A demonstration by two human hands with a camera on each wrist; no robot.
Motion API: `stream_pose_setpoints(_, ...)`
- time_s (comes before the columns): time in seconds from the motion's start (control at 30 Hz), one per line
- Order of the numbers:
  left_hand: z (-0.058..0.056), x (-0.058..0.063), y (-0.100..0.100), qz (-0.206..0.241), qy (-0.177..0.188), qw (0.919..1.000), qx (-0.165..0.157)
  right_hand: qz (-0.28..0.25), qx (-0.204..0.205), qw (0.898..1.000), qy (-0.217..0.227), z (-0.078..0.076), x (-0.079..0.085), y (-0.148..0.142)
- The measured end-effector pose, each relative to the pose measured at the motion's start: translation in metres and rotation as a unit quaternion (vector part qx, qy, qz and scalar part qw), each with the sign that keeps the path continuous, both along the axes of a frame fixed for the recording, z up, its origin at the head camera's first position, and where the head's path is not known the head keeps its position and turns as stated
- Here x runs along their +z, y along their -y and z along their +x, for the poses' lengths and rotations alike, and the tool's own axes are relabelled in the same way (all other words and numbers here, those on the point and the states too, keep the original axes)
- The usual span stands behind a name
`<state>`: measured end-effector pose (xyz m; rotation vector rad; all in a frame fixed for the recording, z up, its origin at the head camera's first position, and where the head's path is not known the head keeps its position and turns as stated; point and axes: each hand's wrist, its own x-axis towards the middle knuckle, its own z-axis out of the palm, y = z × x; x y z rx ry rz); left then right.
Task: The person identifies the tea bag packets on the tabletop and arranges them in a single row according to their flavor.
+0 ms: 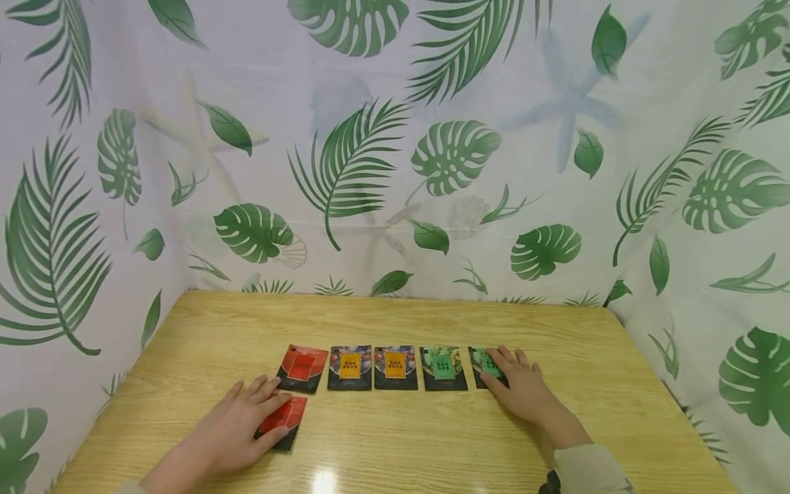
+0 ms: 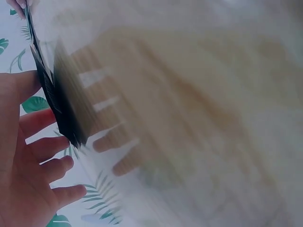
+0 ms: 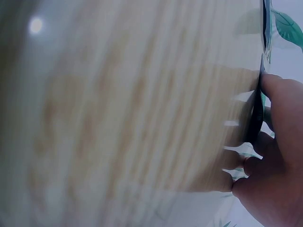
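Note:
Several flat packets lie in a row on the table. At the left end is a red and black packet (image 1: 303,369), followed by two dark packets with yellow labels (image 1: 350,368) (image 1: 396,367) and a packet with a green label (image 1: 444,368). My left hand (image 1: 237,429) rests on another red packet (image 1: 284,420) below the row, partly covering it, its fingertips reaching the lower edge of the red one above. My right hand (image 1: 524,391) rests on a second green-label packet (image 1: 484,367) at the row's right end, thumb and fingertips on it. Both wrist views show fingers touching dark packet edges.
The wooden table (image 1: 401,439) is glossy and reflects a light near its front. A white cloth with green leaf prints (image 1: 382,267) hangs behind the table and along both sides.

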<state>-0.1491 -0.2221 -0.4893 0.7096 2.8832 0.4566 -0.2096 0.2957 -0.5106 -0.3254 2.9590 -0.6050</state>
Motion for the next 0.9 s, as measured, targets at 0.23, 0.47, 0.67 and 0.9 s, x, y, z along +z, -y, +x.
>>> stream_pose_setpoints(0.23, 0.002, -0.001, 0.011, -0.006, -0.007, 0.9999, 0.014, 0.003, -0.001, 1.000, 0.004, 0.000, 0.001, 0.001)
stream_pose_setpoints(0.47, -0.001, 0.000, 0.025, -0.005, -0.012, 0.9996, 0.026, -0.001, -0.002, 1.000, 0.007, 0.001, 0.003, 0.001)
stream_pose_setpoints(0.67, -0.007, -0.002, 0.035, -0.008, -0.017, 0.9990, 0.040, 0.002, -0.001, 1.000, 0.007, 0.001, 0.002, 0.001)
stream_pose_setpoints(0.9, -0.019, -0.007, 0.046, -0.019, -0.041, 0.9980, 0.043, -0.004, -0.003, 1.000, 0.011, 0.002, 0.002, 0.001)
